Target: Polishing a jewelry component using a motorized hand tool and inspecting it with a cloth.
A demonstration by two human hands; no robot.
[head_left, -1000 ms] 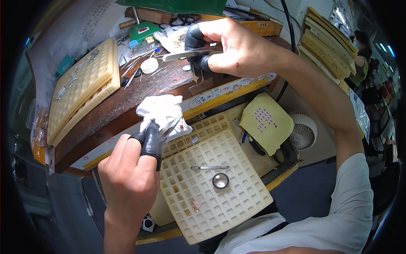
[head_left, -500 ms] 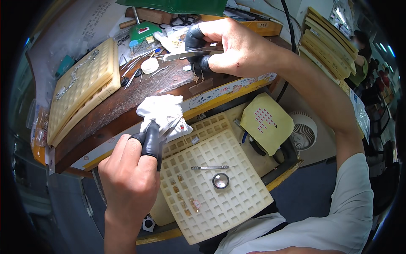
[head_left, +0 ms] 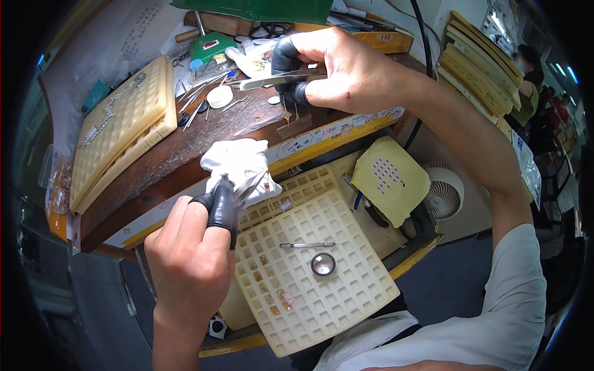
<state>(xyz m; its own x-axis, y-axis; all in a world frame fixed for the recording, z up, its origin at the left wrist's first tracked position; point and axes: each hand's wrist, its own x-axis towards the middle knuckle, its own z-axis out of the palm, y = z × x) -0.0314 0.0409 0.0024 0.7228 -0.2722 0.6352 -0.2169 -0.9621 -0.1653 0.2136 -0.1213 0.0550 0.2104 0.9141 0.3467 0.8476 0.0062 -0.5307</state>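
From the head view, taking the picture's middle as the dial's centre, the right hand (head_left: 334,71) is just past 12 o'clock, thumb and fingers narrowed on a flat metal tool (head_left: 267,81) that points toward 9. Beneath those fingers, at 12, hangs a thin gold chain (head_left: 296,112) with a small pendant (head_left: 287,115); whether fingers or tool pinch it, I cannot tell.

The left hand (head_left: 189,253), at 8 o'clock, is closed in a narrow grip around a silver tool (head_left: 249,190), black covers on its fingertips. These sit against a white cloth (head_left: 235,157) at 10, by the edge of the wooden bench (head_left: 204,139). The hidden side of that grip cannot be read.

Toward 6 lies a pale tray (head_left: 365,281) of square pockets, bearing a slim metal pen-like tool (head_left: 307,245) and a dark-rimmed round piece (head_left: 323,264).

The chain looks very light, limp and easily kinked or tangled; the smooth pendant could slip. A gentle pinch at a chain end or the pendant's edge would seem safest. The cloth should be soft and forgiving, the tools stiff and slick, best gripped along their broad sides.
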